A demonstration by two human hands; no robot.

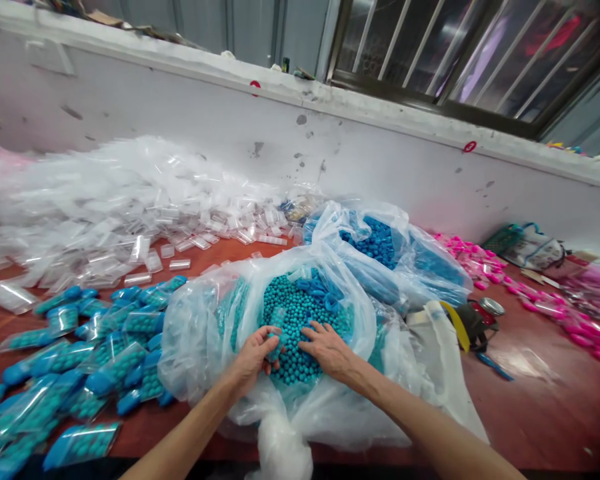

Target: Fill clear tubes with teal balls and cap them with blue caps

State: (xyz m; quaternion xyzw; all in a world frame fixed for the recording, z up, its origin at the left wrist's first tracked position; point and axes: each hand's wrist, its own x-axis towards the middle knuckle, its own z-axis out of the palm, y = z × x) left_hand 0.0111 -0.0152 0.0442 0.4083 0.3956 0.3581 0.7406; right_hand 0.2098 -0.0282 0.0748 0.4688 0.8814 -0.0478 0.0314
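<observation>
An open clear plastic bag (360,320) full of round teal beads (293,300) lies in front of me. My left hand (257,350) pinches a small clear plastic container (279,327) at the left side of the beads; teal shows through its wall. My right hand (327,343) rests on the beads, palm down with its fingers stretched out, to the right of the container. Several blue caps (325,293) lie on the beads towards the back of the bag. Whether beads are under my right fingertips is hidden.
Filled containers with blue caps (123,363) are heaped on the left. Behind them is a large pile of clear containers (130,193). A second bag (405,267) holds blue caps. Pink pieces (555,310) and a dark-bodied tool (483,317) lie on the red table (540,413).
</observation>
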